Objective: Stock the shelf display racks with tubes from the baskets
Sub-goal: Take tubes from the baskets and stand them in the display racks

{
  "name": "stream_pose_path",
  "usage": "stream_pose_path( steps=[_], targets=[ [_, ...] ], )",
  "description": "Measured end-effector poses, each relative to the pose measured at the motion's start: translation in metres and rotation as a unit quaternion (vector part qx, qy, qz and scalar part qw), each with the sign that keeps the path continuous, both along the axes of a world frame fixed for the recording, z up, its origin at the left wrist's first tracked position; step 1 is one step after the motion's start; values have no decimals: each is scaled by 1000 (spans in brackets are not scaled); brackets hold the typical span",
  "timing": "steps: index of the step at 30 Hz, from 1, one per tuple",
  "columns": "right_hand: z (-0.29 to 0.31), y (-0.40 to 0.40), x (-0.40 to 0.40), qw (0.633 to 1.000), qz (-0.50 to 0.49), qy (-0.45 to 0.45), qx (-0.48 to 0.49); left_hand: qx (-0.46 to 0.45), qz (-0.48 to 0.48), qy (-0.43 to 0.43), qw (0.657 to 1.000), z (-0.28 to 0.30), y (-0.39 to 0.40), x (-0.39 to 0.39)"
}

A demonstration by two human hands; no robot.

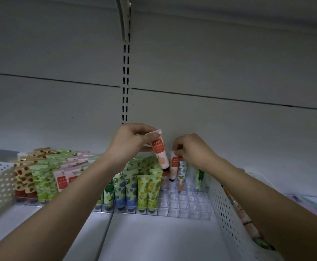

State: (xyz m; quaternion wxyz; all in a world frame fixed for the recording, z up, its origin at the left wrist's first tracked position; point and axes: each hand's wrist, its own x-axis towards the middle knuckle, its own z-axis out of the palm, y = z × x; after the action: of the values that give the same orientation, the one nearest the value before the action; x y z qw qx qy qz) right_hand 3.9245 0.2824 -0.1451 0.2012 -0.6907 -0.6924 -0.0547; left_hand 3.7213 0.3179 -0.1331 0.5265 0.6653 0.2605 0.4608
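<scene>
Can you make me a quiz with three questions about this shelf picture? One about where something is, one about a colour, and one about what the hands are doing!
1. Where is the white basket with holes?
A. right of the clear rack
B. hanging on the back wall
C. on top of the tubes

2. What colour are the fruits on the front tubes beside the rack's empty slots?
A. yellow
B. purple
C. black

3. What is the left hand doing?
A. lying flat on the shelf
B. holding a peach tube
C. hanging empty

Answers: 1 A, it stands at the clear rack's right end. 2 A, yellow fruit print. 3 B, fingers pinch the peach tube, cap down.
</scene>
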Motion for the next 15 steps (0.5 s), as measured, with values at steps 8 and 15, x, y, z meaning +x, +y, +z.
stream_pose_path(
  steps=[8, 15],
  targets=[
    [-14, 4, -4, 999, -4, -16, -50, 3, -4, 8, 1000, 0, 3, 5],
    [-20, 3, -6, 997, -14, -27, -69, 15, 8, 20, 1000, 1, 3, 9]
  ],
)
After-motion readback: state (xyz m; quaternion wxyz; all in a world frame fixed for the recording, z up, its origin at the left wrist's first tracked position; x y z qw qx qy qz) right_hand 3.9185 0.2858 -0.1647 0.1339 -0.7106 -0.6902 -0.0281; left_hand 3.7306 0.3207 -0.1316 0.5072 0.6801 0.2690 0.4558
